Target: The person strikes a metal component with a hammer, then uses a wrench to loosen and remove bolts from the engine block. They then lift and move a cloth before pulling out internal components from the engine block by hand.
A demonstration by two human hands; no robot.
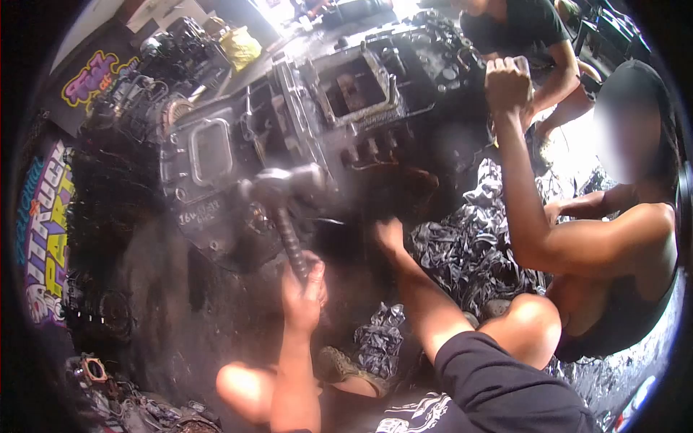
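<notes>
My left hand (304, 289) is closed around the ribbed dark handle of a hammer (290, 238), held upright. The hammer's metal head is blurred and lies in front of a large dark, greasy gearbox housing (189, 198). White handwritten marks show on the housing's left end. My right hand (390, 237) reaches into the shadow at the housing's lower middle. Its fingers are mostly lost in the dark, so what they touch is hidden.
Close on the right sits a person (599, 238) with one fist raised beside the housing; another person (520, 29) is behind. Crumpled black-and-silver material (469, 242) lies between us. Machine parts (137, 415) are at lower left, and a yellow bag (238, 49) stands at the back.
</notes>
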